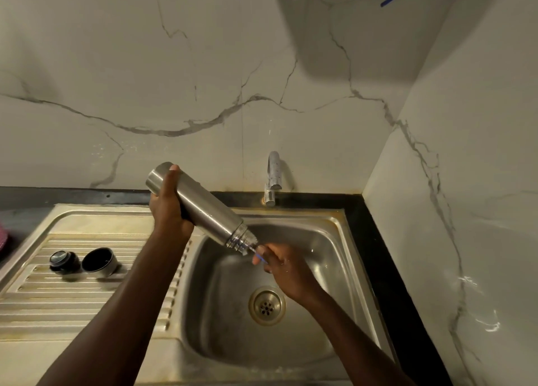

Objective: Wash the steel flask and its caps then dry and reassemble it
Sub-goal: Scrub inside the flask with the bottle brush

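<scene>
My left hand (167, 208) grips the steel flask (203, 208) near its base. The flask is tilted, its open threaded mouth pointing down and to the right over the sink basin (320, 240). At the mouth, my right hand (279, 265) holds a thin blue-handled brush (260, 256) whose bristle end goes into the flask. Two caps lie on the ribbed drainboard (87, 298) at the left: a dark inner stopper (62, 262) and a steel outer cup cap (100, 262) lying on its side, open end showing.
A chrome tap (273, 179) stands at the back of the sink against the marble wall; no water stream is visible. The drain (266, 305) is in the basin's middle. A pink cloth edge (3, 241) shows at far left. A black counter strip borders the sink on the right.
</scene>
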